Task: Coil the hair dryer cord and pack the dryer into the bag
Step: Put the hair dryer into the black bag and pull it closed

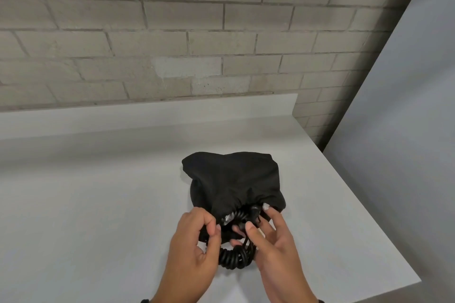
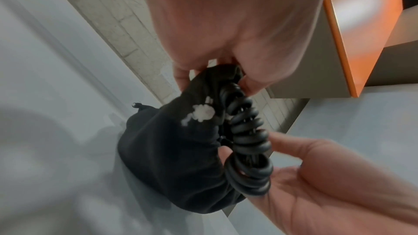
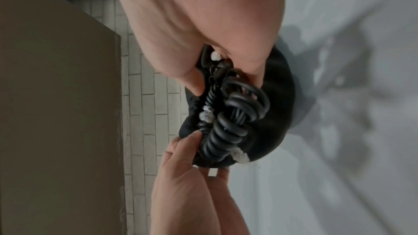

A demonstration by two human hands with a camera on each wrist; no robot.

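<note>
A black drawstring bag (image 1: 231,179) lies bulging on the white counter (image 1: 98,204), its mouth facing me. The dryer's black coiled cord (image 1: 234,257) hangs out of that mouth in a bundle; the dryer body is hidden inside the bag. My left hand (image 1: 214,229) pinches the left rim of the bag's mouth between thumb and fingers. My right hand (image 1: 256,219) holds the cord bundle at the mouth, thumb on top and fingers beneath. The left wrist view shows the bag (image 2: 172,158), the cord (image 2: 246,131) and the right hand (image 2: 248,144). In the right wrist view the cord (image 3: 228,128) fills the opening.
A brick wall (image 1: 172,32) with a low white backsplash (image 1: 147,115) stands behind the counter. The counter's right edge (image 1: 364,204) runs diagonally close to the bag, with a tall grey panel (image 1: 406,106) beyond it. An orange cabinet door (image 2: 361,33) appears in the left wrist view.
</note>
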